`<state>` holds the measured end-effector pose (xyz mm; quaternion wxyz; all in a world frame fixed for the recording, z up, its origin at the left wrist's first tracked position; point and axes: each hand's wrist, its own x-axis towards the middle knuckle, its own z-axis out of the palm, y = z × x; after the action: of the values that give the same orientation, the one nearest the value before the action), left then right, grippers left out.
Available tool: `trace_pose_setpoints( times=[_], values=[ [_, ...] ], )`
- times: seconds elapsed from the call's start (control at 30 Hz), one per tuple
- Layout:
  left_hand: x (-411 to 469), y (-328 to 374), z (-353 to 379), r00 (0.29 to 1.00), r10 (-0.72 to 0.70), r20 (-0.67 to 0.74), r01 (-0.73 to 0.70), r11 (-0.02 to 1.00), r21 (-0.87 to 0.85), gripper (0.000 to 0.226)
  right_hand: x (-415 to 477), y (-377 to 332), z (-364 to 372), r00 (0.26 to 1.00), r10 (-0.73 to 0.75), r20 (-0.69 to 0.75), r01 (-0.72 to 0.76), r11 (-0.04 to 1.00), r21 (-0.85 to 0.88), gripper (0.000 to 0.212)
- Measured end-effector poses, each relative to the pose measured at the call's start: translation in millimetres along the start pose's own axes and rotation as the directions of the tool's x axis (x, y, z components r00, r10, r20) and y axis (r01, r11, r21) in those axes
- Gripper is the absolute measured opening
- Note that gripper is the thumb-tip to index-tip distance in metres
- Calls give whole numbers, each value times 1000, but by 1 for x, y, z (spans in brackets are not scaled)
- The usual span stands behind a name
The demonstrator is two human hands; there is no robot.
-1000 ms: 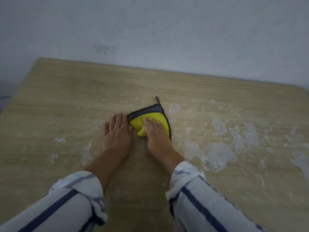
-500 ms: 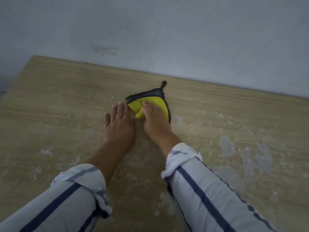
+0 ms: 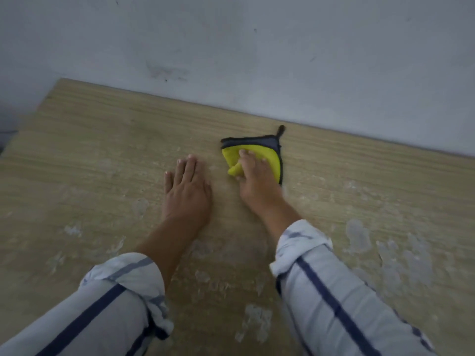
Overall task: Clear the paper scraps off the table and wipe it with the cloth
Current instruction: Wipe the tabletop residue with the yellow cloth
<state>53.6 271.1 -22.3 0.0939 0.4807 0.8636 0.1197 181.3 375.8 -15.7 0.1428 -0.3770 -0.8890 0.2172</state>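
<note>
One folded yellow cloth (image 3: 272, 158) with a dark grey border lies on the table (image 3: 102, 140), close to its far edge, with a small dark loop at its far right corner. The right hand (image 3: 254, 181) rests on top of it, its fingers (image 3: 248, 160) spread and fairly straight, pressing it flat; a yellow fold bunches beside the thumb. The left hand (image 3: 187, 194) lies palm-down on bare wood just left of the cloth, not touching it, fingers together. Many pale whitish patches (image 3: 358, 235), too smeared to count, mark the near and right areas. Two striped sleeves (image 3: 115, 291) are rolled back.
</note>
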Motion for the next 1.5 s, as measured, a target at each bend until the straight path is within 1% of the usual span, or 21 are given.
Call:
trace_pose_setpoints(
  times=[0.1, 0.2, 0.27, 0.33, 0.37, 0.43, 0.47, 0.53, 0.6, 0.67, 0.77, 0.8, 0.83, 0.93, 1.0, 1.07, 1.13, 1.27, 1.37, 1.4, 1.5],
  values=[
    [-2, -2, 0, 1000, 20, -2, -20, 1000, -7, 56, -8, 69, -42, 952, 282, -116, -289, 956, -46, 55],
    [-2, -2, 1, 1000, 13, 13, -14, 1000, 14, 57, -39, 136, -95, 768, 579, -274, -605, 796, -17, 49],
    [-1, 4, 2, 1000, -2, 31, 2, 1000, 19, 57, -42, 134, -104, 688, 661, -298, -689, 725, 17, 41],
    [-2, 18, 3, 998, -7, 58, 7, 1000, 5, 57, -30, 96, -88, 740, 599, -306, -603, 792, 95, 29],
    [-4, 28, 5, 998, 6, 61, -6, 1000, -3, 57, -25, 74, -72, 813, 499, -301, -492, 864, 105, 29],
    [-10, 51, 12, 997, 50, 64, -48, 999, -25, 57, -33, 37, -38, 948, 289, -133, -287, 957, 34, 44],
    [-14, 63, 16, 995, 73, 64, -71, 997, -33, 57, -44, 30, -30, 972, 223, -67, -224, 974, -10, 51],
    [-21, 82, 24, 991, 118, 59, -116, 993, -29, 57, -61, 55, -40, 968, 235, -90, -242, 967, -79, 59],
    [-25, 97, 31, 985, 157, 65, -157, 988, -18, 57, -85, 98, -68, 904, 396, -161, -416, 901, -120, 61],
    [-29, 111, 36, 980, 186, 77, -185, 983, -19, 58, -116, 148, -103, 795, 552, -252, -586, 806, -83, 60],
    [-35, 133, 42, 974, 208, 86, -207, 978, -16, 58, -133, 178, -140, 584, 742, -328, -762, 641, 92, 51],
    [-37, 140, 44, 973, 212, 91, -212, 977, -10, 58, -122, 172, -140, 556, 758, -341, -753, 633, 179, 44],
    [-38, 148, 47, 971, 217, 98, -218, 976, -7, 58, -105, 160, -134, 586, 730, -351, -701, 674, 232, 40],
    [-38, 171, 54, 964, 238, 121, -238, 971, -12, 57, -65, 114, -91, 883, 402, -242, -379, 915, 135, 43],
    [-38, 182, 58, 964, 241, 112, -243, 970, 5, 55, -63, 108, -73, 964, 250, -86, -249, 968, 21, 53],
    [-37, 188, 61, 964, 249, 97, -252, 967, 30, 56, -67, 140, -88, 967, 241, -87, -246, 967, -59, 59],
    [-35, 190, 61, 961, 264, 80, -268, 962, 49, 56, -82, 181, -114, 920, 370, -130, -384, 918, -105, 62],
    [-35, 191, 58, 959, 274, 70, -278, 959, 53, 56, -144, 264, -178, 688, 661, -301, -700, 714, -32, 58],
    [-36, 191, 57, 958, 275, 79, -280, 959, 52, 55, -147, 258, -186, 549, 755, -359, -788, 611, 81, 53],
    [-36, 191, 57, 957, 277, 85, -282, 958, 53, 55, -137, 241, -176, 572, 741, -352, -759, 640, 115, 54],
    [-35, 191, 56, 954, 281, 102, -288, 956, 59, 55, -123, 176, -120, 862, 471, -189, -480, 877, 1, 62]
  ],
)
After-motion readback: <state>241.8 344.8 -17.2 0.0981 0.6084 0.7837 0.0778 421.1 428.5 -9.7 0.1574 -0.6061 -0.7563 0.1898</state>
